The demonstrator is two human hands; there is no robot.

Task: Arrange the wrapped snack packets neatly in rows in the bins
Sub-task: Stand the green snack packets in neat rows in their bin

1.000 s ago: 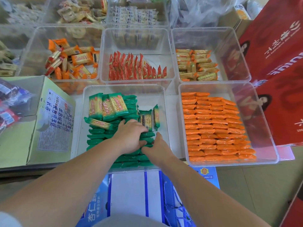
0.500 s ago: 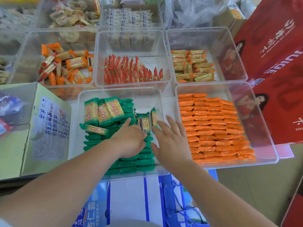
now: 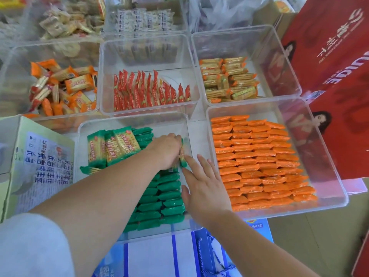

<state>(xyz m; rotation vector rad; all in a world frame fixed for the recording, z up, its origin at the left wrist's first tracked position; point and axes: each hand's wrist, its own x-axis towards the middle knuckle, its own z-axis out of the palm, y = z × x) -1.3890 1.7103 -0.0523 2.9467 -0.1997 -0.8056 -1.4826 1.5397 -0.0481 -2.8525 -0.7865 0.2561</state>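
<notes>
Green packets (image 3: 169, 202) fill a clear bin (image 3: 139, 119); left hand (image 3: 165, 150) grips one, right hand (image 3: 203, 186) fingers straight

green bin (image 3: 131, 119): bare floor only along far wall and right edge. packets (image 3: 169, 196) fill the rest. left hand (image 3: 165, 150) and right hand (image 3: 203, 188) crowd the right strip. orange bin (image 3: 208, 136) just right, box (image 3: 40, 156) tight left.

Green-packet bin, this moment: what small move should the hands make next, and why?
Probably tip the upright packet down onto the far end of the right-hand row of green packets. The left hand curls its fingers on that packet, which stands on edge by the bin's right wall, just beyond the lying row. The open right hand could steady it.
</notes>
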